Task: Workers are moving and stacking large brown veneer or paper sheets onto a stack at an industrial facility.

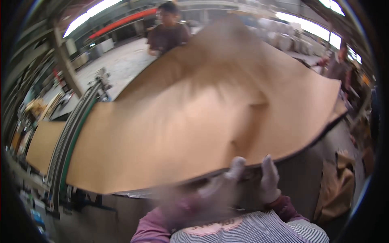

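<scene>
A large brown sheet, perhaps paper or board, spreads before me, creased at its middle right and raised into a peak at the far side. Its near edge is dark and curves past both my hands. My left hand, in a pale glove, is at this edge, blurred, with its fingers stretched upward. Just to its right, my gloved right hand is held upright at the same edge, fingers extended and open. Neither hand is visibly closed around the sheet, though contact is hard to tell through the blur.
A long machine rail with a green strip crosses the sheet's left part. One person stands beyond the sheet, and another person is at the far right. Crumpled brown material hangs at the lower right. White bundles lie behind.
</scene>
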The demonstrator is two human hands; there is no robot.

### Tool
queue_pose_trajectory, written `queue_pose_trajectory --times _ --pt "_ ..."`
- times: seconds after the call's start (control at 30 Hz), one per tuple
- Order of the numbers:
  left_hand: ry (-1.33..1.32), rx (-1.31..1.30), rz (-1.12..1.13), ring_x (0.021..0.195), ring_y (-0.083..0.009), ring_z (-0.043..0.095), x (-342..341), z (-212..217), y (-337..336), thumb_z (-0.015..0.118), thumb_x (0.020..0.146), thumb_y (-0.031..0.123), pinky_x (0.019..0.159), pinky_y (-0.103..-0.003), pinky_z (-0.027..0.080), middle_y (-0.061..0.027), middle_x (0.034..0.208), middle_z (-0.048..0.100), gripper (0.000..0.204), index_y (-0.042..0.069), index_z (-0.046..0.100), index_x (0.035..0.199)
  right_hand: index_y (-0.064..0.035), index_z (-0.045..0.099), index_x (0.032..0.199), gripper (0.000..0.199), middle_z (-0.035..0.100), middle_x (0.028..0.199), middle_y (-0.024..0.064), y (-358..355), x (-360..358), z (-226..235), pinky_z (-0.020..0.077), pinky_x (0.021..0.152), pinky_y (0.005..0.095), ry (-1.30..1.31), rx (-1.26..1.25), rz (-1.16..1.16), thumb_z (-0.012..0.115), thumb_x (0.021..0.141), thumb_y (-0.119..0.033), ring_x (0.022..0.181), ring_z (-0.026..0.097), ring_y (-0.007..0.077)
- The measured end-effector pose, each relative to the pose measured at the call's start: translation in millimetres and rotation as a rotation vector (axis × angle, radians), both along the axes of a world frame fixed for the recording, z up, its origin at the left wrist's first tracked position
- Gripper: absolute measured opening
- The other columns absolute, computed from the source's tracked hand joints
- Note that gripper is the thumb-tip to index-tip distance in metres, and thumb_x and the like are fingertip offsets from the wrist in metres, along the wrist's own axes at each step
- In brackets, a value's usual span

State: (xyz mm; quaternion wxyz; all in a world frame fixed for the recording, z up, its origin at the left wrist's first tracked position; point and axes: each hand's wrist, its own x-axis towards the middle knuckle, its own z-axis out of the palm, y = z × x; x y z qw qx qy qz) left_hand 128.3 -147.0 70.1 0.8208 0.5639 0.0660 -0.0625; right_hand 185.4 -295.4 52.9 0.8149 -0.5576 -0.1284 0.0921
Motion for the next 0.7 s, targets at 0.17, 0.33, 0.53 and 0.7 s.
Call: queue_pose_trajectory --times 0.17,0.33,0.53,0.7 --pt "-0.009 -0.155 -0.021 0.098 -0.0243 0.063 6.8 -42.7 -18.5 0.058 0.094 0.036 0.086 -0.038 0.051 -0.0143 0.114 0.062 0.047 0.000 0.053 0.125 0.0032 0.045 0.133 0.045 0.053 0.127 0.0231 -99.1 115.3 -25.1 0.0447 0.090 0.0435 -1.370 -1.058 -0.383 0.054 0.093 -0.016 0.110 0.054 0.0365" --pt "-0.066 -0.924 0.553 0.097 -0.0283 0.066 -73.3 -37.9 50.4 0.048 0.099 0.035 0.076 -0.041 0.061 -0.0202 0.116 0.059 0.047 0.000 0.045 0.129 0.0008 0.044 0.137 0.044 0.052 0.089 0.0013 -156.6 175.6 -23.8 0.0366 0.054 0.0158 0.073 0.042 -0.095 0.050 0.095 -0.008 0.061 0.039 0.0047" --pt "-0.059 -0.458 0.835 0.079 -0.0211 0.068 -43.0 -53.7 53.6 0.050 0.098 0.030 0.071 -0.033 0.060 -0.0124 0.094 0.064 0.034 -0.002 0.055 0.110 -0.0050 0.056 0.118 0.038 0.064 0.093 0.0027 -22.3 48.3 -6.4 0.0465 0.066 0.0312 0.482 0.226 0.425 0.049 0.099 -0.037 0.087 0.058 0.0136" --pt "-0.023 -0.147 0.728 0.086 -0.0152 0.063 -13.3 -40.6 39.7 0.051 0.098 0.032 0.082 -0.029 0.055 -0.0069 0.104 0.062 0.036 0.000 0.057 0.114 -0.0007 0.059 0.113 0.039 0.066 0.094 0.0111 72.4 33.3 -17.3 0.0517 0.078 0.0353 0.110 -0.113 0.608 0.051 0.098 -0.036 0.087 0.065 0.0235"
